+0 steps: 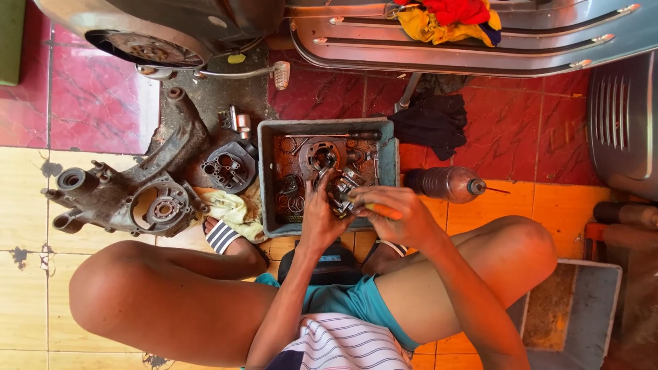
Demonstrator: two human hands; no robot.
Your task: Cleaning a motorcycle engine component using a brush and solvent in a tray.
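Fingers of left hand (321, 205) closed around small metal engine part (340, 192) at frame centre, over grey parts tray (389, 161); right hand (391, 214) grips orange-handled tool (381, 210) against it. Engine casing (130, 195) lies stripped at left; part seems mid-work, reassembly not begun.

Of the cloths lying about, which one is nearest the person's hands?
The pale yellow rag, crumpled on the floor against the grey tray's left side. The black cloth lies beyond the tray, and the red and yellow bundle rests on the scooter.
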